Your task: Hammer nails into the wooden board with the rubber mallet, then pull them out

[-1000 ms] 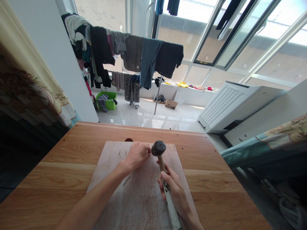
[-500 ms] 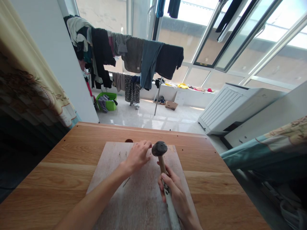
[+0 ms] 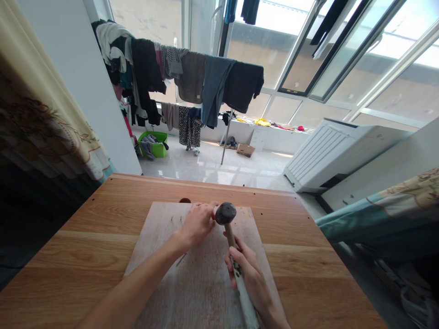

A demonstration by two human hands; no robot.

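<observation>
My right hand is wrapped around the pale, worn handle of a mallet with a dark head, raised over the board. Close to the left of that head, my left hand has its fingers pinched together low over the wooden board. What they hold is hidden; a small red patch shows between the fingertips and the mallet head. Left of this hand, two thin nails stand upright in the board. A longer nail-like piece lies beside my left wrist.
The board lies on a wood-grained table with small dark holes and a round dark opening near its far edge. Beyond stand a loaded clothes rack, a green basket and a white ribbed appliance. Curtains hang on both sides.
The mallet head has shifted slightly left, closer to my left fingertips, and a red patch now shows there. My left hand stays nearly in the same place.
</observation>
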